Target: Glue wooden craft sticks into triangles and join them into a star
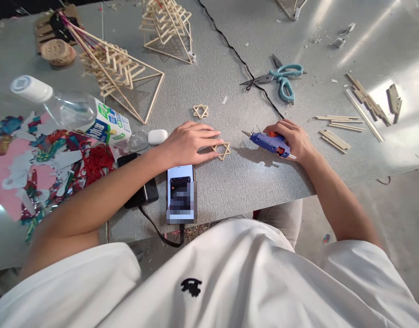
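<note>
My left hand (192,145) rests on the grey table, its fingertips touching a small wooden six-pointed star (223,151). Its thumb and fingers lie at the star's left side. My right hand (291,136) is wrapped round a blue and orange glue gun (271,143), whose nozzle points left toward the star with a gap between. A second wooden star (200,111) lies flat beyond my left hand. Thin wooden sticks (335,140) lie in small groups to the right of my right hand.
Teal scissors (281,77) lie across a black cord (230,45) beyond my hands. Two stick frames (124,73) (166,29) stand at the back left. A plastic bottle (76,109), a phone (180,196), a power bank (141,193) and coloured scraps (52,159) are at the left.
</note>
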The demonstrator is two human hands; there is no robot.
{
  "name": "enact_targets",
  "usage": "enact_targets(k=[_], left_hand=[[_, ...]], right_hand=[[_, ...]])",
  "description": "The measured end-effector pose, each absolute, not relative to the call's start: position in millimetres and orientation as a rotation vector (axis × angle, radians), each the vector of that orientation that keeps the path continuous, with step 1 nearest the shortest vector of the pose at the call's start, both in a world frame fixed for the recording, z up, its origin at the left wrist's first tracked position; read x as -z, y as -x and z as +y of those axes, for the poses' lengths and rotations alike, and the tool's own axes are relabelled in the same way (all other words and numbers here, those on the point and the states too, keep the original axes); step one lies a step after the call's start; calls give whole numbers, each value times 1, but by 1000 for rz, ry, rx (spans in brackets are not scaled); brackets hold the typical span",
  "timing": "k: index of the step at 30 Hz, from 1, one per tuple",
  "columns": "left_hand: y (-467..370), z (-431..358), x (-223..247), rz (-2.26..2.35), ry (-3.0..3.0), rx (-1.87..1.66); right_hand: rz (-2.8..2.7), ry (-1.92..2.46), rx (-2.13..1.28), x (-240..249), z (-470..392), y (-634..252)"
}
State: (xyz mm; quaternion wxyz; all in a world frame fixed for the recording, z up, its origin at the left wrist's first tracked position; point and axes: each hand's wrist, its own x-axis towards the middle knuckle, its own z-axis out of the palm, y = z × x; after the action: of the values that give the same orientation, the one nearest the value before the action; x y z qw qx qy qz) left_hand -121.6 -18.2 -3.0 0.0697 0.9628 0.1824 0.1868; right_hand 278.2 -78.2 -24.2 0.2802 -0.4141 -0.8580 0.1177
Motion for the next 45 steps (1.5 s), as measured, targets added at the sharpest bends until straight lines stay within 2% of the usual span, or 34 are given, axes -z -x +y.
enact_targets(k=[45], left_hand=[[125, -18, 2, 649, -2791, -432]], right_hand=[[-2296, 1185, -390, 21, -79, -278]])
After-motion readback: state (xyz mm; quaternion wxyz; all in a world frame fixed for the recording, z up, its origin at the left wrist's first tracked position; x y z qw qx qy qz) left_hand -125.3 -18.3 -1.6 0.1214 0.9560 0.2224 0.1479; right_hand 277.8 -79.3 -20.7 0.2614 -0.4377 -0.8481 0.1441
